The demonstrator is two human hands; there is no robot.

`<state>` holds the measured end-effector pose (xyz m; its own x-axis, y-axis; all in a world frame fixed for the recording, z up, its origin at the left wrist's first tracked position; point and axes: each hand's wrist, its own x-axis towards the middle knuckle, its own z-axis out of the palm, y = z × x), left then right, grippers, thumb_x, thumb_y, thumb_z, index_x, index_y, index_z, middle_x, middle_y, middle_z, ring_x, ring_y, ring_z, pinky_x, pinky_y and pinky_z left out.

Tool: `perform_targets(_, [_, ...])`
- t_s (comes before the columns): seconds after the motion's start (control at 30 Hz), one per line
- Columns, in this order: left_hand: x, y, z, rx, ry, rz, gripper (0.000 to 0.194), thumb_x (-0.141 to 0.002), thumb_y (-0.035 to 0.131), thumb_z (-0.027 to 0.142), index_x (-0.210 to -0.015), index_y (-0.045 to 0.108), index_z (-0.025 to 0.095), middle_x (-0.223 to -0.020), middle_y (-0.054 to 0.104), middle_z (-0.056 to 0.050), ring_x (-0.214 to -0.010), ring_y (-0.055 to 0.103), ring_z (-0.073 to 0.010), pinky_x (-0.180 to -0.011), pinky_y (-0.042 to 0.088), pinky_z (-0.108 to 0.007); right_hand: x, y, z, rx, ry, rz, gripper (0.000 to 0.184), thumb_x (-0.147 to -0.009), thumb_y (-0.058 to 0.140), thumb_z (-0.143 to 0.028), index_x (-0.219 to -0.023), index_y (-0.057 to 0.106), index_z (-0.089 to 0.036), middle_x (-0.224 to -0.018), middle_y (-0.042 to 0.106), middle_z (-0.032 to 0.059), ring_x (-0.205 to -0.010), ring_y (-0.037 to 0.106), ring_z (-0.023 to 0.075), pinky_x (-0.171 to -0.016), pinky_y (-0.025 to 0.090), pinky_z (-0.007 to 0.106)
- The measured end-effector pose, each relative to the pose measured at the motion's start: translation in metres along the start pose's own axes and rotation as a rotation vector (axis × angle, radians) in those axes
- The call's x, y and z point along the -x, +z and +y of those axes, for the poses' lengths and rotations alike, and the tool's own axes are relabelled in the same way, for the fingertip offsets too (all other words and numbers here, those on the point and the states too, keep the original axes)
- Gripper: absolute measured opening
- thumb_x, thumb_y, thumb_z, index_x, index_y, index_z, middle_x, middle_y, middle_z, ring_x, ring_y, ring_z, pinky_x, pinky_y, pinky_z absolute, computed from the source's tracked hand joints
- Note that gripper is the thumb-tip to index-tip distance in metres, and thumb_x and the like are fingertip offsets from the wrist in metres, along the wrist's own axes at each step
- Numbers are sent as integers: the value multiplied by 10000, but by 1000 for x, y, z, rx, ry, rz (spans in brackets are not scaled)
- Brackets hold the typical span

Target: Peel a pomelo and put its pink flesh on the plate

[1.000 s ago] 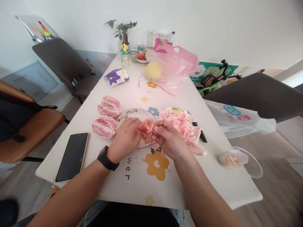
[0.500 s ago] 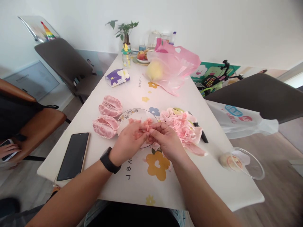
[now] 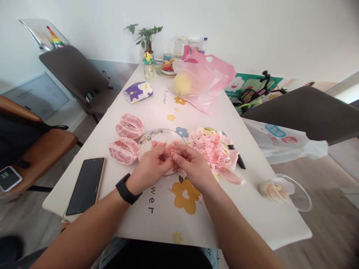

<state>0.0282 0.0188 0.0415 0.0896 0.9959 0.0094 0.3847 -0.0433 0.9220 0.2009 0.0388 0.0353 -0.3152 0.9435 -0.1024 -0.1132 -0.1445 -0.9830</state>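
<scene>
My left hand (image 3: pixel 150 168) and my right hand (image 3: pixel 193 166) meet over the near edge of a round plate (image 3: pixel 157 135) with a cartoon rim. Both are closed on a piece of pink pomelo flesh (image 3: pixel 171 148), fingers pinched together on it. More pink pulp lies on the plate under my fingers. A black watch is on my left wrist. Two peeled pomelo sections (image 3: pixel 126 138) lie just left of the plate. A heap of pink pith and peel (image 3: pixel 217 151) sits just right of it.
A black phone (image 3: pixel 86 185) lies at the near left of the white flowered table (image 3: pixel 179 220). A dark knife handle (image 3: pixel 238 158) pokes out beside the peel. A glass bowl (image 3: pixel 286 190) stands near right. Farther back are a pink bag with a yellow pomelo (image 3: pixel 196 80), a tissue pack (image 3: pixel 138 91), chairs at both sides.
My hands have drawn closer together and slid slightly left over the plate, covering more of the pink piece. A phone has come into view at the far left edge.
</scene>
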Motion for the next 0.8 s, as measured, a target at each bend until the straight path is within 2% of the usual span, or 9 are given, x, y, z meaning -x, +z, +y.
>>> perform_targets(0.2, [0,-3,-2,213,-40,-122,175,-878,636,314,-769,540,216,-672,625,28,-615,553,-128,-600,433,-264,4,3,-7,68,1,-20,88,-861,722,-311,-883,719,-225,-719,679,-29,-558,599,117,-550,506,280])
perform_targets(0.4, [-2,-9,2,300,-54,-180,163,-840,664,278,-736,563,204,-669,591,24,-598,518,-112,-549,371,-242,4,-2,-4,9,25,-64,82,-863,731,-314,-874,727,-233,-713,670,-37,-527,577,106,-537,510,277])
perform_targets(0.5, [-2,-11,5,407,-92,-222,159,-844,675,262,-746,565,201,-675,618,21,-625,571,-117,-581,421,-243,3,-3,-2,-39,34,-85,91,-868,744,-325,-874,735,-235,-707,673,-35,-541,576,105,-541,512,272])
perform_targets(0.6, [-2,-11,4,488,-138,-199,161,-863,693,285,-775,587,201,-709,652,15,-634,616,-122,-623,491,-263,3,-3,-4,-94,51,-80,99,-867,747,-332,-887,729,-237,-709,681,-32,-554,585,109,-556,521,278])
perform_targets(0.8, [-3,-9,-1,584,-149,-179,183,-890,737,355,-864,653,195,-820,700,-5,-660,657,-120,-680,573,-295,2,-1,-5,-208,106,61,212,-800,801,-361,-930,701,-226,-707,665,-34,-540,553,107,-536,497,276])
